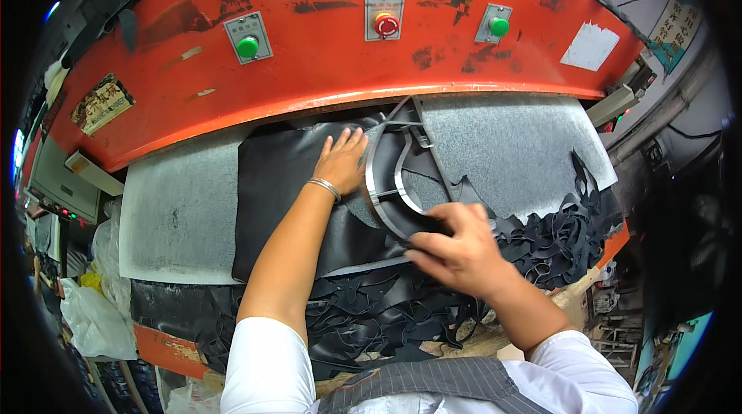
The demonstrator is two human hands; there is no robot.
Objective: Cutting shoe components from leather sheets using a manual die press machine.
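My left hand [344, 160] lies flat with its fingers stretched out on a sheet of black leather [278, 197], and a metal bangle circles that wrist. Just right of it is a curved steel cutting die [371, 170], a strip-metal outline with cross braces, resting over the leather. My right hand [464, 250], slightly blurred, grips the near end of the die between thumb and fingers. Grey board shows through a cut-out gap in the leather beside the die. The fingers hide the die's near tip.
A pale grey cutting board [178, 213] lies beneath the leather. Behind it rises a red press beam [309, 66] with two green buttons [247, 47] and a red button [386, 24]. Black leather scraps [371, 313] heap along the near edge and right side. Plastic bags [97, 317] hang at left.
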